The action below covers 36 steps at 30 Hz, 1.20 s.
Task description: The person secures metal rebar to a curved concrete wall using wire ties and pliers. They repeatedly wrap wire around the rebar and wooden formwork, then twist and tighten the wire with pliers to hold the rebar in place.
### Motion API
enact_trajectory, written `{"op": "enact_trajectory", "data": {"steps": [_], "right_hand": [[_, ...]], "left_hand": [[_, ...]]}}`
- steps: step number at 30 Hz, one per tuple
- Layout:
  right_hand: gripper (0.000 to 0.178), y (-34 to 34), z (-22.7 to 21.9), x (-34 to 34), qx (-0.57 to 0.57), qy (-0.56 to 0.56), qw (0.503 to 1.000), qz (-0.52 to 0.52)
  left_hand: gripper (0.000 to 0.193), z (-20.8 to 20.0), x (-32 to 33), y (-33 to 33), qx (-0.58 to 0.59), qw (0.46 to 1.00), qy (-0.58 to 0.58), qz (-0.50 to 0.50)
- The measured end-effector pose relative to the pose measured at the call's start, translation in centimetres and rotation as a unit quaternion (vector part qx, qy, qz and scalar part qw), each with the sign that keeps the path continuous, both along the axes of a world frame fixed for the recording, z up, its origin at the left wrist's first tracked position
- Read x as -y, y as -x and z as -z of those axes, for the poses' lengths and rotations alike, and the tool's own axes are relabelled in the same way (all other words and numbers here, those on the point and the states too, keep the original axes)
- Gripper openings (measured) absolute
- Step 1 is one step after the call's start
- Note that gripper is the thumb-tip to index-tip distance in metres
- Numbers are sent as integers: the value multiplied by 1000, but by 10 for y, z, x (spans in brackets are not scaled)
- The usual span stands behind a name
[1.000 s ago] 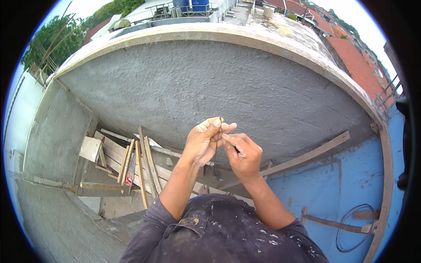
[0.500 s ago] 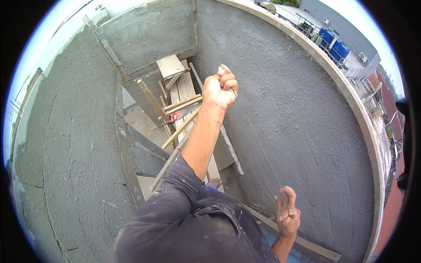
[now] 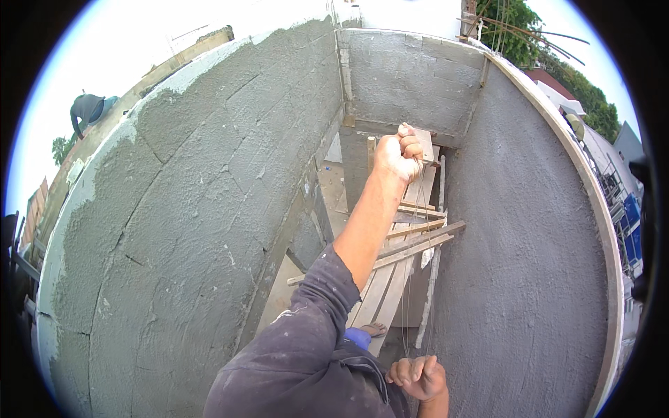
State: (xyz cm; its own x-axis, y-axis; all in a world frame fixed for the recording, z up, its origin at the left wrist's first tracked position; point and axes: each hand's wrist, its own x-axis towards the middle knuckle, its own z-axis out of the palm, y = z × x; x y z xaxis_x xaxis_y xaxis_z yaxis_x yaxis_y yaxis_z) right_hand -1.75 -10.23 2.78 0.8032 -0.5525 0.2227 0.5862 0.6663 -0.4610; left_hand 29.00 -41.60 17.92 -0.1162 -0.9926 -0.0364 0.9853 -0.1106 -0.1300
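Note:
My left hand (image 3: pixel 401 155) is raised ahead of me in a closed fist, gripping a thin string (image 3: pixel 431 279). Fine strands of it run from that fist down toward my right hand (image 3: pixel 420 378). That hand is low, close to my body, with its fingers curled where the strands arrive. How the string sits inside the fingers is hidden. Beneath the left forearm lies a plank platform (image 3: pixel 377 291), with my bare foot (image 3: pixel 374 329) on it.
Rough grey plastered walls rise on the left (image 3: pixel 202 202) and right (image 3: pixel 523 230). Loose wooden battens (image 3: pixel 418 249) cross the planks, and a pale pipe (image 3: pixel 429 299) leans beside them. Another person (image 3: pixel 89 111) bends beyond the left wall.
My view has swung left, bringing more of the left wall and another person into sight. My right hand has come inward toward my body, and its fingers have curled from raised to bent.

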Motion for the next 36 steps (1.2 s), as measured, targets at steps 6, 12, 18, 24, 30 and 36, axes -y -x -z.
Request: {"op": "enact_trajectory", "data": {"steps": [6, 12, 18, 24, 30, 36], "right_hand": [[47, -10, 13, 17, -39, -38, 998, -22], [37, -6, 16, 48, 5, -62, 997, -47], [42, -2, -6, 85, -288, -17, 957, 9], [25, -15, 7, 131, -459, 66, 882, 86], [32, -44, 25, 187, -501, 279, 819, 20], [33, -92, 15, 243, -534, 461, 699, 120]], "left_hand": [[24, -34, 3, -36, 36, 995, 35, -85], [18, 5, 49, -13, 10, 997, 50, 55], [18, 25, 117, 21, 17, 992, 24, 122], [15, 53, 161, 10, 75, 992, 29, 93], [14, 118, 166, -10, 186, 982, 32, 17], [12, 166, 182, -76, 157, 985, -44, -64]]}}
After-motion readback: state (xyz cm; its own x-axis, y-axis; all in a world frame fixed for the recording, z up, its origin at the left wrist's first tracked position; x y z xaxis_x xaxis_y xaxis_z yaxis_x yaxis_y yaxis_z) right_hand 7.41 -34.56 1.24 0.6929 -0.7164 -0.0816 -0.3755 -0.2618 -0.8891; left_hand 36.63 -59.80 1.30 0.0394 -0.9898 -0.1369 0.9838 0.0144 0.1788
